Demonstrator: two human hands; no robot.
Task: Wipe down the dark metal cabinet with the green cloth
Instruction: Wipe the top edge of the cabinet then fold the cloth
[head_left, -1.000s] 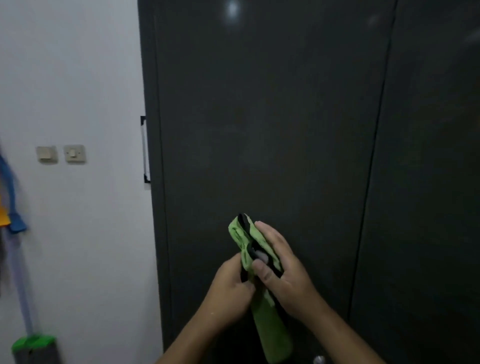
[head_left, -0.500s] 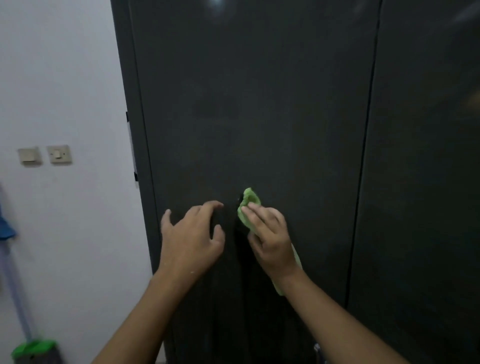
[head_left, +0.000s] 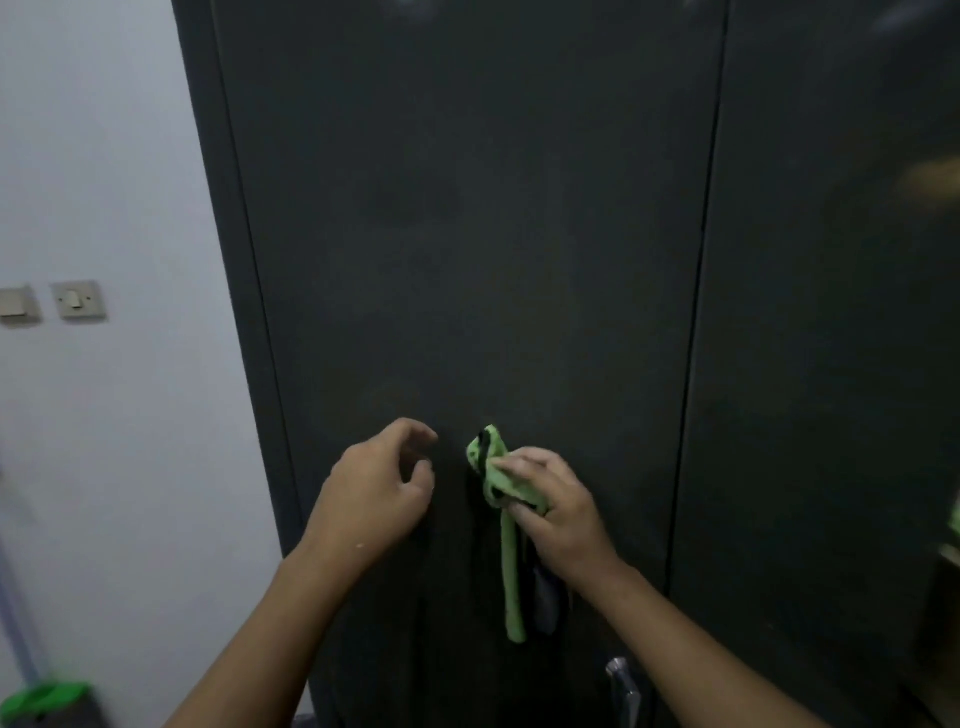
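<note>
I see the right hand (head_left: 558, 514) now gripping the green cloth (head_left: 493, 470) bunched, no longer flat, low before the cabinet (head_left: 467, 218) door; the left hand (head_left: 376, 493) has lifted off, loosely curled, empty; I judge a regrip before wiping resumes

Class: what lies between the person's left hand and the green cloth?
Head view: only bare dark cabinet door between left hand and green cloth.
</note>
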